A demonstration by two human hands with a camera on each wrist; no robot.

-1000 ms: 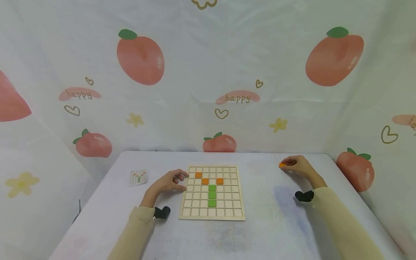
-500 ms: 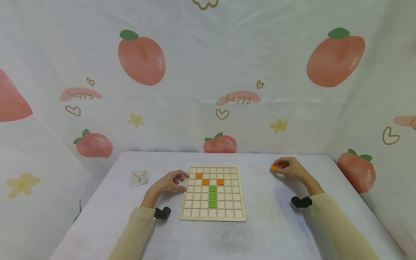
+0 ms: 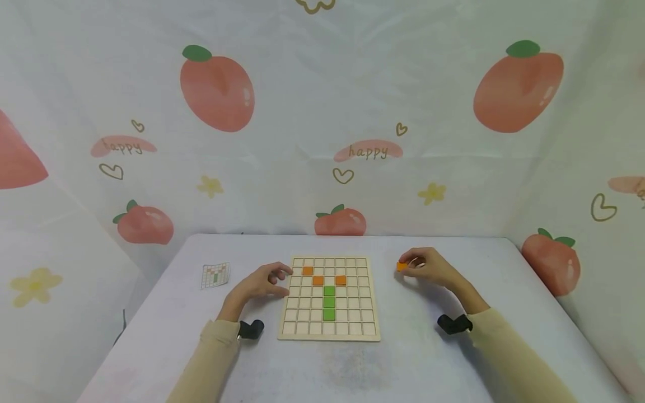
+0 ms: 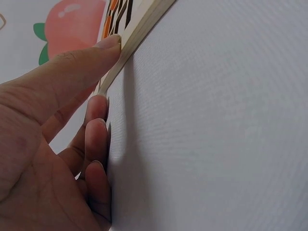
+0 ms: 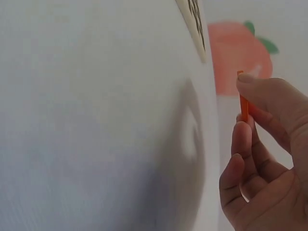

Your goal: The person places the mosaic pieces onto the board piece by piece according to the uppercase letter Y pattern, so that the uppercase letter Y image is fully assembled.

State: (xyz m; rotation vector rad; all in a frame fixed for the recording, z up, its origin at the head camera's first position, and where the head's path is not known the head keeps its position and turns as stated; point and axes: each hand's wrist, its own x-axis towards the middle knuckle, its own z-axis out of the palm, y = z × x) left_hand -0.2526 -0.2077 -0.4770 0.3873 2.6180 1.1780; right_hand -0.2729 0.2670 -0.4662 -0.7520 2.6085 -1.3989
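Observation:
A wooden grid board (image 3: pixel 307 331) lies on the table, with three orange tiles and three green tiles (image 3: pixel 329 303) in its squares. My left hand (image 3: pixel 263 281) rests at the board's left edge. In the left wrist view, the thumb of the left hand (image 4: pixel 53 106) touches the wooden rim while the other fingers bend loosely beside it. Right of the board, my right hand (image 3: pixel 428 267) pinches an orange square tile (image 3: pixel 401 266) above the table. Seen edge-on in the right wrist view, that tile (image 5: pixel 244 108) sits between thumb and fingertips of the right hand (image 5: pixel 269 154).
A small paper card (image 3: pixel 215 276) printed with a coloured grid lies on the white table (image 3: pixel 383 364), left of the left hand. Behind the table hangs a cloth (image 3: pixel 282 184) with peach prints. Each wrist carries a black device (image 3: pixel 252 329).
My right hand has moved left, towards the board, carrying the orange tile. The left hand and the board have stayed in place.

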